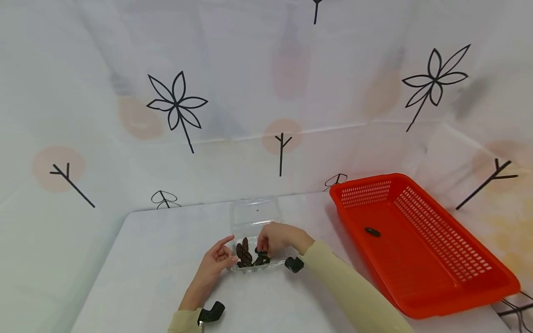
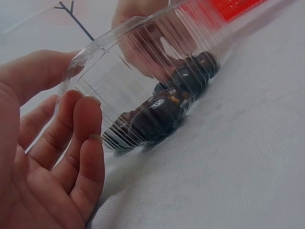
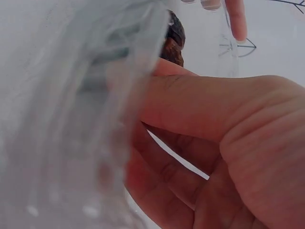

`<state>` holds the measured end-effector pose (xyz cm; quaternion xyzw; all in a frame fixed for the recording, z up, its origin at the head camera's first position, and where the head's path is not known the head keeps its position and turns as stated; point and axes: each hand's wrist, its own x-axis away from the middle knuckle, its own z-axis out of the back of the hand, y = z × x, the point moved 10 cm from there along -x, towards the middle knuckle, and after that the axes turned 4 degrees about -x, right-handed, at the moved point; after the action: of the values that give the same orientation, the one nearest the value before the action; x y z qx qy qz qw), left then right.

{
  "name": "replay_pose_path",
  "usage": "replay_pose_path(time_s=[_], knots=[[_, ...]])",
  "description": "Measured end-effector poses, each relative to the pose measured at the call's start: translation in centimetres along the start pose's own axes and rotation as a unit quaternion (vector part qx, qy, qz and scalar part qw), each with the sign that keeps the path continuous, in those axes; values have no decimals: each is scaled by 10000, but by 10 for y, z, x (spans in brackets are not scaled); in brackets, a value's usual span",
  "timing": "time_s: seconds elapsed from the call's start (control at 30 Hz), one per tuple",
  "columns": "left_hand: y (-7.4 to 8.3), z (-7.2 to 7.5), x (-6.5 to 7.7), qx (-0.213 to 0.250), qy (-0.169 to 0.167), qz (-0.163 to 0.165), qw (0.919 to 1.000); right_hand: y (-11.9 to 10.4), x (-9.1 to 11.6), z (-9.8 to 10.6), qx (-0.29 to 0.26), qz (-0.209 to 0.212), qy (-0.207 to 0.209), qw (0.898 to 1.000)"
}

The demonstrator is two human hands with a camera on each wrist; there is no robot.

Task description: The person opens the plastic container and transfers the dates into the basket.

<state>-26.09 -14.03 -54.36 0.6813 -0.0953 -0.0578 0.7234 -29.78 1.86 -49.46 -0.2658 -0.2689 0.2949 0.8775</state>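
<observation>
A clear plastic clamshell box [image 1: 275,264] stands on the table with its lid [image 1: 255,213] folded back. Several glossy, dark brown oval fruits that look like dates [image 1: 244,252] lie inside; their dark shapes [image 2: 159,114] show through the ribbed wall in the left wrist view. My left hand [image 1: 216,261] pinches the box's left rim, thumb on one side and fingers on the other. From the right, my right hand [image 1: 278,238] reaches into the box, fingers bent down among the dates. Its fingertips are hidden behind the wall [image 3: 90,143] in the right wrist view, so I cannot tell whether it holds one.
A red plastic basket [image 1: 416,300] with slotted sides stands to the right of the box. On its floor lies a single dark oval piece [image 1: 372,231]. A white cloth [image 1: 145,259] covers the table, and a patterned white sheet [image 1: 233,92] hangs behind.
</observation>
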Motion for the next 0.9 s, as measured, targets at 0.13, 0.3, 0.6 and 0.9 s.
replay_pose_path(time_s=[0.13,0.3,0.6,0.9], knots=[[2,0,1,-10,9,-35,10000,-3,-2,-1,92,117,4,9999],[1,1,2,-39,16,-19,10000,-4,-2,-3,104,116,-37,9999],[5,1,0,-31,53,-117,9999,-1,-3,-3,100,33,-141,9998],[2,1,3,3,130,-49,9999,-2,-1,-4,-236,20,-315,9992]])
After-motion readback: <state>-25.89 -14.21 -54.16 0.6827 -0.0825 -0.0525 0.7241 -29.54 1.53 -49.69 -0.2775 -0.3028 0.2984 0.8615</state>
